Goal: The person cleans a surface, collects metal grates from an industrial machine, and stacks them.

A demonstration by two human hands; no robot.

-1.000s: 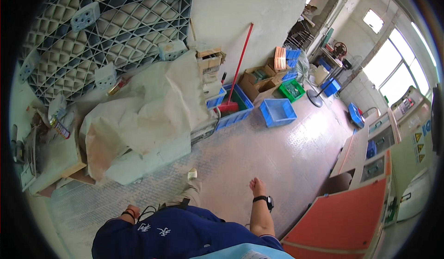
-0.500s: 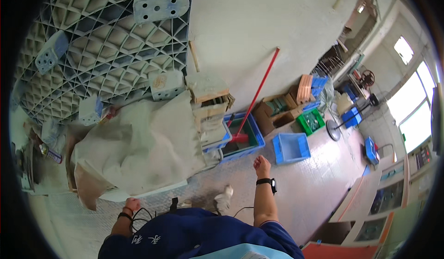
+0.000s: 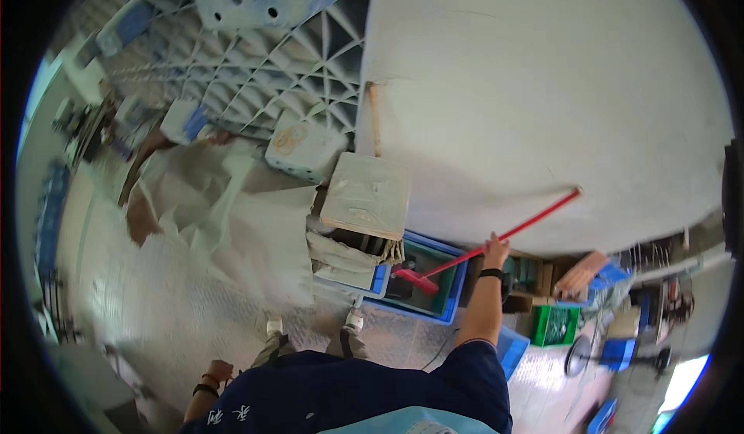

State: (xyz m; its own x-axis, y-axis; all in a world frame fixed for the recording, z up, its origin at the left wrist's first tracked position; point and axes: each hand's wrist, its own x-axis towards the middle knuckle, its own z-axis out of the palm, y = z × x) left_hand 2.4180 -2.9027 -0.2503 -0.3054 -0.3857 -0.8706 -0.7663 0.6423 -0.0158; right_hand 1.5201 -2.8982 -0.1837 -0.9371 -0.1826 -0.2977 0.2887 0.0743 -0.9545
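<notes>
My right hand (image 3: 496,251), a dark band on its wrist, reaches forward with its fingers closed round the upper part of a long red broom (image 3: 535,219). The broom slants, its red head (image 3: 418,281) down in a blue bin (image 3: 452,304) with a greenish inside and its handle end close to the pale wall. Low at my left side, my left hand (image 3: 220,370) is curled closed near my body. Whatever it may hold is hidden.
Left of the bin stands a stack with a dusty box (image 3: 368,194) on top, beside a large pale sheet (image 3: 271,236). On the right are cardboard boxes (image 3: 531,277), a green crate (image 3: 555,325) and a blue crate (image 3: 511,350). A lattice panel (image 3: 263,77) leans behind.
The view has turned right and come nearer the wall. My right hand has moved forward from empty air onto the broom handle, which now leans further right. My left hand stays low.
</notes>
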